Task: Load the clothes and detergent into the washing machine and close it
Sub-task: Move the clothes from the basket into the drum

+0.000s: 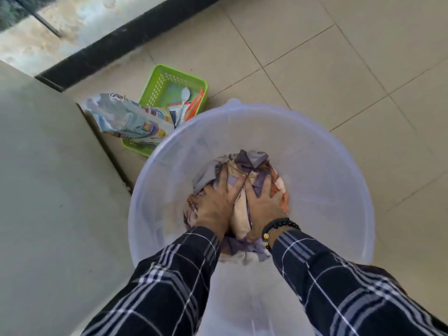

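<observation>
A bundle of clothes (pixel 252 163) in grey, cream and orange lies at the bottom of a translucent white plastic tub (pixel 327 170) on the floor. Both hands reach down into the tub. My left hand (pixel 215 204) presses on the left of the bundle with its fingers curled into the cloth. Beside it, my right hand (pixel 263 202), with a dark bead bracelet at the wrist, grips the right part of the same bundle. A detergent bag (pixel 131 120) with a colourful print lies over the green basket (pixel 167 78) beyond the tub.
A large pale grey flat surface (pixel 48 190) fills the left side, close against the tub. The green basket also holds a white plastic spoon (pixel 185 94) and an orange packet (pixel 195 105). Beige floor tiles (pixel 339 69) spread to the right; a black sill (pixel 121 40) runs along the back.
</observation>
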